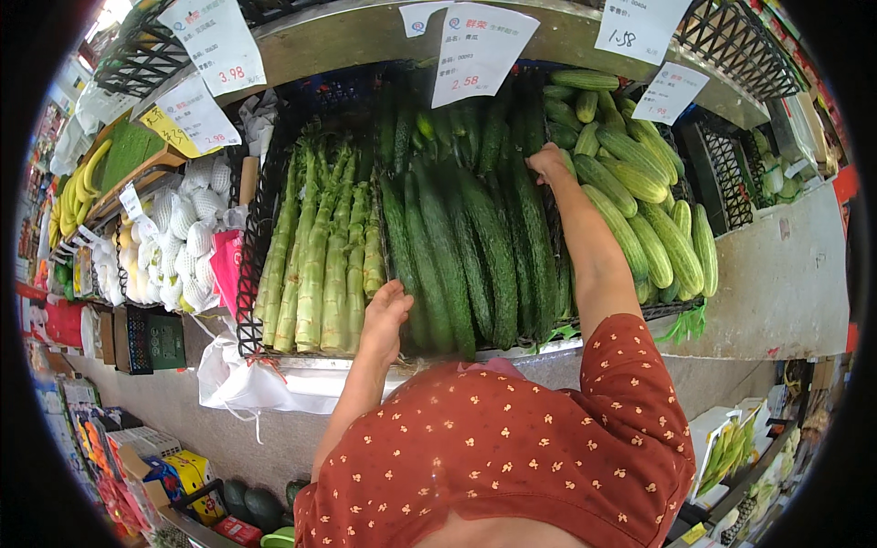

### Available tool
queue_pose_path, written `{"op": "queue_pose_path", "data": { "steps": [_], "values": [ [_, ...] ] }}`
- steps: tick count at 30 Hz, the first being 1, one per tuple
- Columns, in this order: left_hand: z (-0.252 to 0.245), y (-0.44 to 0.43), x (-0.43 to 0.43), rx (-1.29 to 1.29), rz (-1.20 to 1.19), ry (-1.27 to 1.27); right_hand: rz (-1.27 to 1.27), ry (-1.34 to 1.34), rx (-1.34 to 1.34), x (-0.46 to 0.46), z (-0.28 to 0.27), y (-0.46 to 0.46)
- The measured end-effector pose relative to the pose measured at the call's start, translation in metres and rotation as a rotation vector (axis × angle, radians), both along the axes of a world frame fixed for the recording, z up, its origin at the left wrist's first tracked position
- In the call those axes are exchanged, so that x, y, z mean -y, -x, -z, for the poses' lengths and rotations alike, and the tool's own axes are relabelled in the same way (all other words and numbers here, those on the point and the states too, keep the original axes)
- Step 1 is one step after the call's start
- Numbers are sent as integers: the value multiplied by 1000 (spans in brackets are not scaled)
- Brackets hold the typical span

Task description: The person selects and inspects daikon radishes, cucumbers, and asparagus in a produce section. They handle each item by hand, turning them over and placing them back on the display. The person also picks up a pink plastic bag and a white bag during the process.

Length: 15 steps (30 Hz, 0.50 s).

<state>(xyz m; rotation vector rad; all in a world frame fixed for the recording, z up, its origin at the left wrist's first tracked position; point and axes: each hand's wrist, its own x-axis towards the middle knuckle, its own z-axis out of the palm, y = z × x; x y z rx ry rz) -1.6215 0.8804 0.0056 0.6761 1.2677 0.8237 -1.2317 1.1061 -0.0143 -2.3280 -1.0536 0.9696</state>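
Observation:
Long dark green cucumbers [445, 253] lie lengthwise in a crate in front of me. My left hand [388, 315] is at the crate's near left corner, fingers curled, beside the cucumbers and the celtuce stems [325, 253]; whether it grips anything is not clear. My right hand [546, 163] reaches to the far right side of the cucumbers, at the divide from a pile of paler, striped cucumbers [623, 164]. Its fingertips are partly hidden, and I cannot tell what they hold.
Paper price signs [479, 55] hang from the metal shelf edge [342, 34] above. Net-wrapped fruit [195, 226] and bananas [82, 188] lie at the left. A white bag [240, 377] hangs at the near left, and a pale panel [774, 274] stands at the right.

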Motion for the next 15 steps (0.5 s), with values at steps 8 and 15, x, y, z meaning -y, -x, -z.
{"op": "queue_pose_path", "data": {
  "steps": [8, 15],
  "values": [
    [-2, 2, 3, 10, 21, -43, 291, -271, -410, 7, -39, -3],
    [3, 5, 1, 36, 20, -28, 420, -441, -947, 88, -96, 3]
  ]
}}
